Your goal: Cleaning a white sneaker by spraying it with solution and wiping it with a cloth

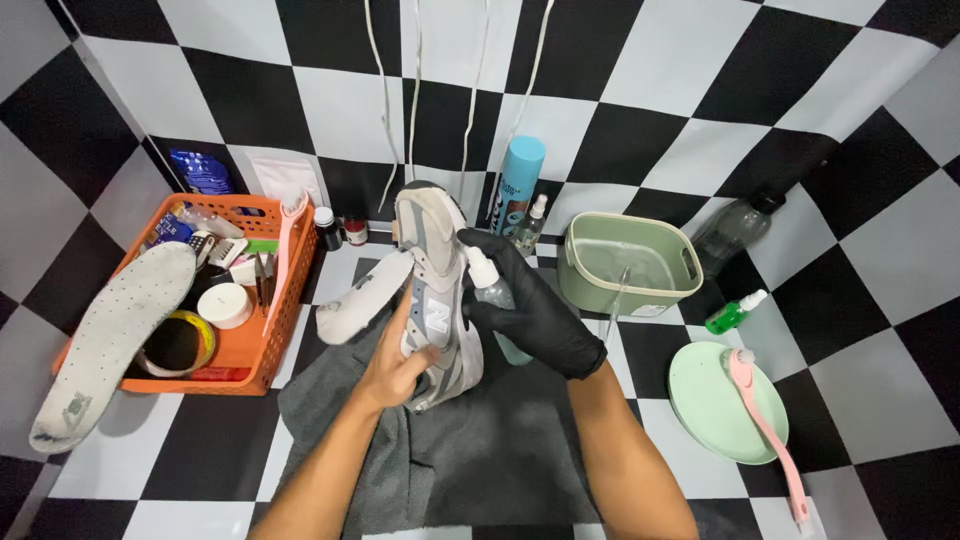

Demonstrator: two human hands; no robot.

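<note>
Grey suede and white mesh: that was the sneaker (432, 290), held toe-up over a dark grey towel (470, 440) on the checkered surface. The bare left hand (398, 365) was closed around its heel end from below. The right hand (535, 305), in a black glove, was wrapped around a small clear spray bottle (490, 290), nozzle right against the shoe's side. A second sneaker (355, 305) lay just behind, on its side. To the left sat an orange basket (285, 320) with a white insole (110, 340) leaning across it. To the right stood a green tub (625, 265) of water, and nearer, a green plate (710, 400) carrying a pink brush (765, 425).
</note>
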